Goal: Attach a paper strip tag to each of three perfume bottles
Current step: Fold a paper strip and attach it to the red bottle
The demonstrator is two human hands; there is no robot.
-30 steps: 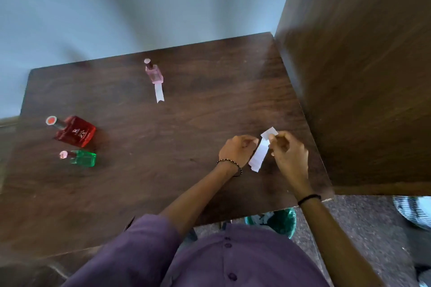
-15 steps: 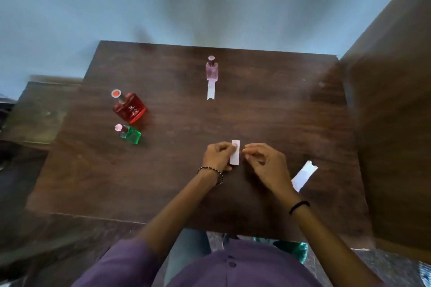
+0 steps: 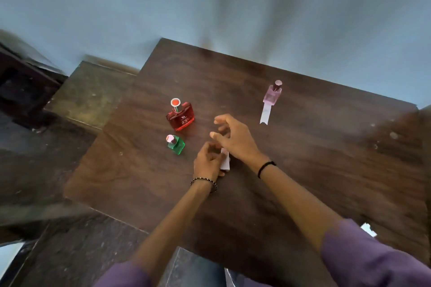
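One paper strip pinched in left hand; right hand spread empty near red bottle.

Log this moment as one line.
left hand: holds strip | right hand: open, beside red bottle | pink bottle: tagged | red bottle: untagged | green bottle: untagged

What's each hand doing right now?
Left hand: holds the paper strip.
Right hand: open, holding nothing.
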